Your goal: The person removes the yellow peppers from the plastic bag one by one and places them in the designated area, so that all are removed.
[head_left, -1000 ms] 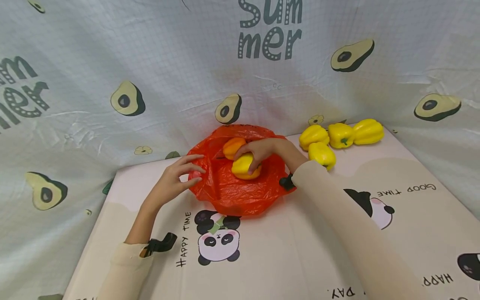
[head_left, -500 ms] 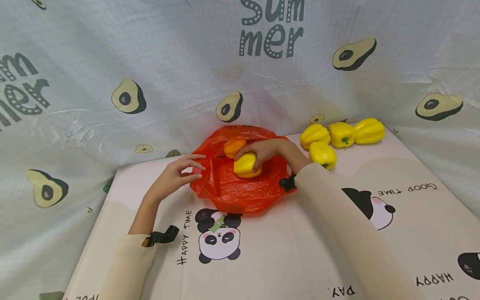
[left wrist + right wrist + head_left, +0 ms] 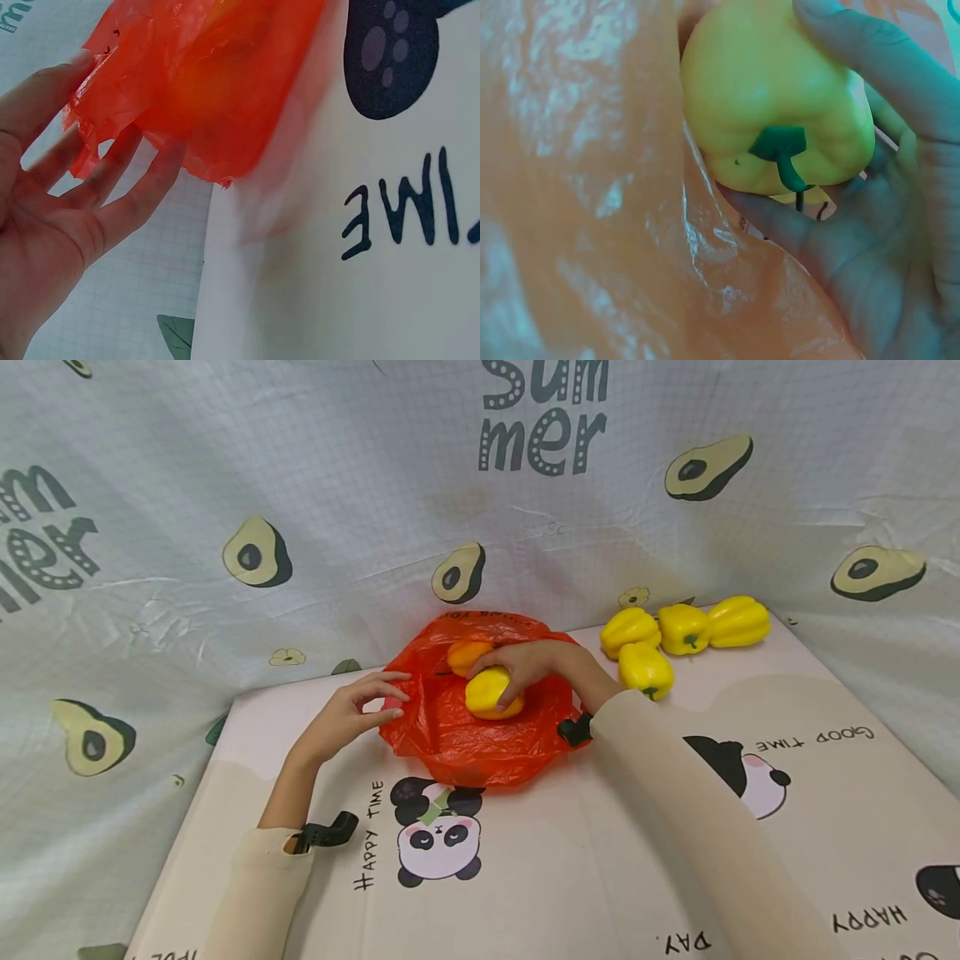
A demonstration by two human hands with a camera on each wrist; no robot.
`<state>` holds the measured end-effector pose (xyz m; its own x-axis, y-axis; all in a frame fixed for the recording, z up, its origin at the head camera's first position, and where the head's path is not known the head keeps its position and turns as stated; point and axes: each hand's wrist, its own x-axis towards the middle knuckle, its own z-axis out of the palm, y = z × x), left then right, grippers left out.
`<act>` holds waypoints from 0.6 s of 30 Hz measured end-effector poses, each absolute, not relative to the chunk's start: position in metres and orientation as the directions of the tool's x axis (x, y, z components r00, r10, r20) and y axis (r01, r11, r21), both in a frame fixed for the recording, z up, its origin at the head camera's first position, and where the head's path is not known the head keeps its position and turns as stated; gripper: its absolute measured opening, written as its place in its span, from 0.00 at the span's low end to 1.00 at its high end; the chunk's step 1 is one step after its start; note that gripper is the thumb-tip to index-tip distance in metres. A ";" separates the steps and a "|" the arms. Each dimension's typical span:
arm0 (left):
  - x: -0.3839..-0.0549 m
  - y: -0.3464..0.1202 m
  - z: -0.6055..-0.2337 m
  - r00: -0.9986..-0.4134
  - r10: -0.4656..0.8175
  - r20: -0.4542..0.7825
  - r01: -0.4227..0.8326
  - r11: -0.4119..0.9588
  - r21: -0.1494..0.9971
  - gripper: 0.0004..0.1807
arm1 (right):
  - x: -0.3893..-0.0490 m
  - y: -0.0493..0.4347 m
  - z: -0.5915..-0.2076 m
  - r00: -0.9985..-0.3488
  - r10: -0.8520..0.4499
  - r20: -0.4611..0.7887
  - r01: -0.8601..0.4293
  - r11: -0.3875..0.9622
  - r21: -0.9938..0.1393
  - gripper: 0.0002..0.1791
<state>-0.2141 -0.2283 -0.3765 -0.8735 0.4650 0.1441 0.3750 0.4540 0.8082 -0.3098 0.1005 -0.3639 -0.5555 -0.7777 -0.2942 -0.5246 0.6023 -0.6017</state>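
A red plastic bag (image 3: 480,752) lies with its mouth spread at the back of the table. My right hand (image 3: 528,664) reaches over it and grips a yellow bell pepper (image 3: 487,693), whose green stem shows in the right wrist view. Behind that pepper, an orange one (image 3: 468,656) sits in the bag, partly covered by my fingers. At the bag's left side is my left hand (image 3: 348,714). Its fingers are spread and fairly straight, and their tips touch the thin plastic (image 3: 187,82) in the left wrist view.
Several yellow bell peppers (image 3: 645,670) stand in a cluster at the back right of the table. A printed cloth with pandas (image 3: 438,843) covers the table (image 3: 540,877). Behind it hangs a white curtain (image 3: 360,468) with avocado prints.
My left hand has shifted slightly, its fingers a little closer together at the bag's edge. The yellow pepper in my right hand has moved only a little, staying over the bag's inside.
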 end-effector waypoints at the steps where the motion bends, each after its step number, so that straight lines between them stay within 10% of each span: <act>1: -0.214 -0.228 -0.377 -0.874 0.465 0.142 0.373 0.453 0.810 0.11 | -0.309 0.100 -0.363 -0.559 -0.776 -0.294 -0.528 0.606 -0.595 0.40; 18: -0.217 -0.230 -0.381 -0.884 0.454 0.115 0.346 0.469 0.812 0.11 | -0.277 0.093 -0.337 -0.453 -0.874 -0.175 -0.732 0.477 -0.486 0.36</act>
<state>-0.2167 -0.2295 -0.3812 -0.8836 0.4539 0.1146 0.3464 0.4691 0.8124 -0.2775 0.0928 -0.3370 -0.4535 -0.8739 -0.1751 -0.7319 0.4773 -0.4864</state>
